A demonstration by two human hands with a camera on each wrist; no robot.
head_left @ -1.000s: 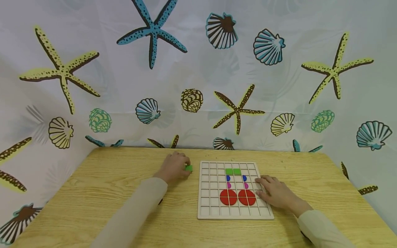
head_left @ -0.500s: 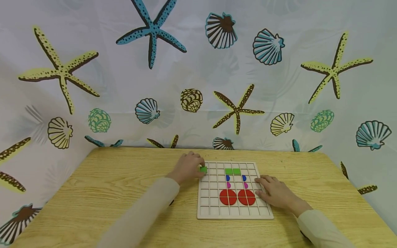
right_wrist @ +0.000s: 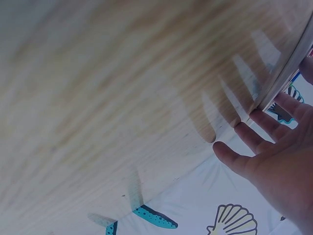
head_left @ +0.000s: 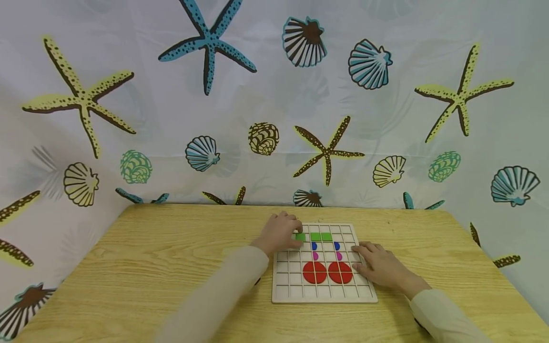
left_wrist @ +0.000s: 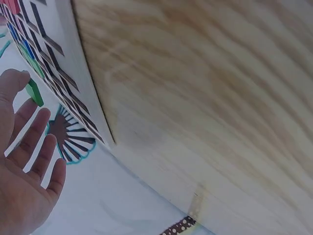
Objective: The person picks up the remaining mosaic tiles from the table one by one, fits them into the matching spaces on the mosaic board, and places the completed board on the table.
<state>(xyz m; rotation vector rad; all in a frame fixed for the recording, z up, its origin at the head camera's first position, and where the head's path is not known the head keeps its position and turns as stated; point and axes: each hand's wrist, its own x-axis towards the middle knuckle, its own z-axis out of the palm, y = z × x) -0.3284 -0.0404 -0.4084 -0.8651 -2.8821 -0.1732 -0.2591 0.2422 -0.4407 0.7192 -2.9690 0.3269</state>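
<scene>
A green square tile (head_left: 300,237) is pinched between the thumb and a finger of my left hand (head_left: 279,232), over the upper left of the white grid board (head_left: 283,294). In the left wrist view that green tile (left_wrist: 34,93) shows edge-on, the other fingers spread loosely. Two green squares (head_left: 320,237) sit side by side in the board's second row, just right of the held tile. Below them are blue half-rounds (head_left: 336,246), magenta half-rounds (head_left: 339,256) and two red circles (head_left: 340,273). My right hand (head_left: 381,264) rests at the board's right edge, fingers extended.
The board lies on a wooden table (head_left: 171,267). Behind and beside the table hangs a white curtain (head_left: 266,181) printed with starfish and shells.
My left hand has carried the green tile rightward, from the table left of the board to over its upper-left cells. The right hand has stayed at the board's edge.
</scene>
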